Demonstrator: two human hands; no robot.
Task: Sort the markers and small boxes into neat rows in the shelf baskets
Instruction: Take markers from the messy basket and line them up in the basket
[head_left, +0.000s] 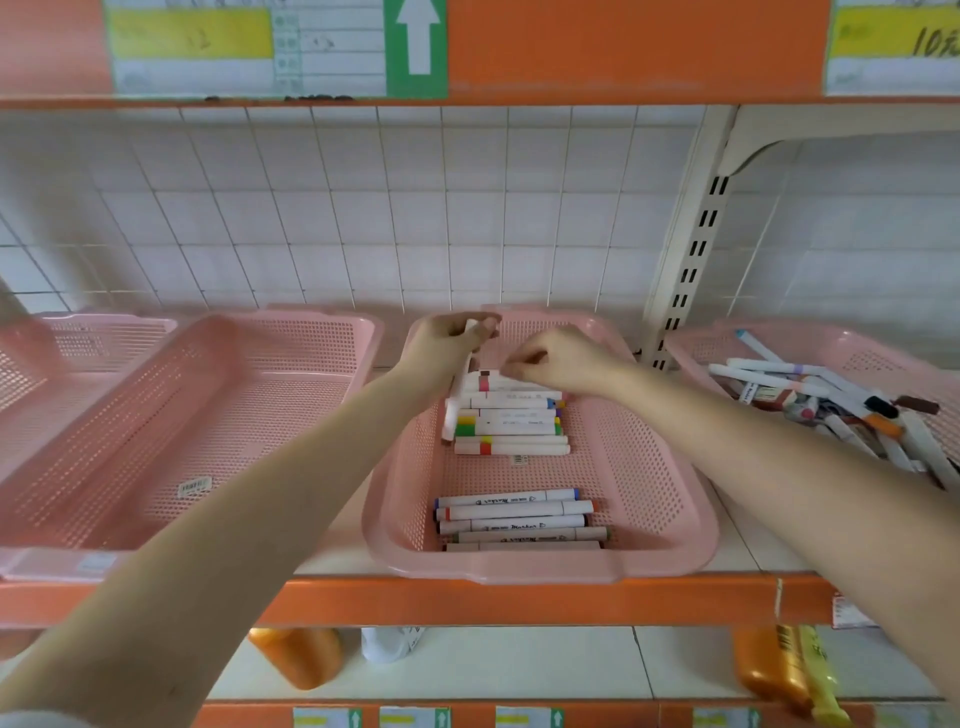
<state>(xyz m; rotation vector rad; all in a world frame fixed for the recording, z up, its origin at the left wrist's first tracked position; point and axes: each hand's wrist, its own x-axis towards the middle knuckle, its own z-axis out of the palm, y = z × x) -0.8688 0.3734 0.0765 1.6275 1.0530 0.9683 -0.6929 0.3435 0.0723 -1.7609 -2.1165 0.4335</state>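
The shelf (753, 548) is a pale board with an orange front lip, and four pink mesh baskets sit on it. The middle basket (519, 571) is dead ahead at 12 o'clock. At 10 o'clock the wide basket (156, 441) lies askew and seems to overlap the end basket (104, 338) toward 9. The right basket (857, 348) stands at 2 o'clock.

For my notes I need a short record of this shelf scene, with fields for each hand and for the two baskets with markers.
left hand: grips a white marker, nearly upright
right hand: fingers curled over the far row; grip unclear
middle basket: far row and near row of markers, gap between
right basket: loose pile of markers, unsorted
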